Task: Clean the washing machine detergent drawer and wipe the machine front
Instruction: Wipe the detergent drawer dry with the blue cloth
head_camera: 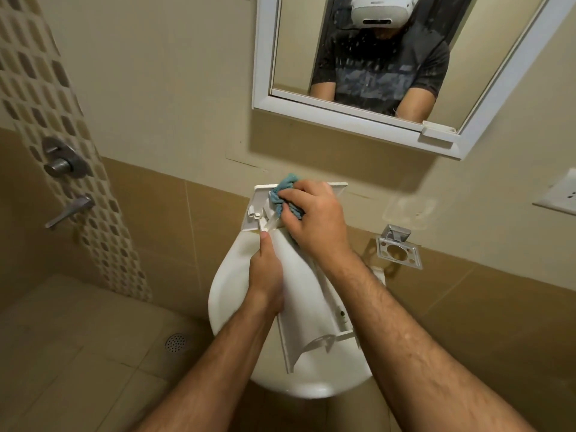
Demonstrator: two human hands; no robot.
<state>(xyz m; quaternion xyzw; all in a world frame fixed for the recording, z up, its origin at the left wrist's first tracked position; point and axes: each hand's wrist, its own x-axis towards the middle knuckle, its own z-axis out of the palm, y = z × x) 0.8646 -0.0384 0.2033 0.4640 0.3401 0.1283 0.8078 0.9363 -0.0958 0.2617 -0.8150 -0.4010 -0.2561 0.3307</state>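
A white plastic detergent drawer [307, 294] is held lengthwise over a white washbasin [227, 294], its front panel pointing at the wall. My left hand [265, 275] grips the drawer's left side near the middle. My right hand [314, 216] is closed on a bunched teal cloth [282, 190] and presses it into the drawer's far end, just behind the front panel. Most of the cloth is hidden under my fingers. No washing machine is in view.
A white-framed mirror [442, 141] hangs on the wall above the basin. A chrome holder [399, 247] and a clear soap dish [408, 210] are fixed to the right. Shower valves [64, 160] sit on the left wall, with a floor drain [176, 342] below.
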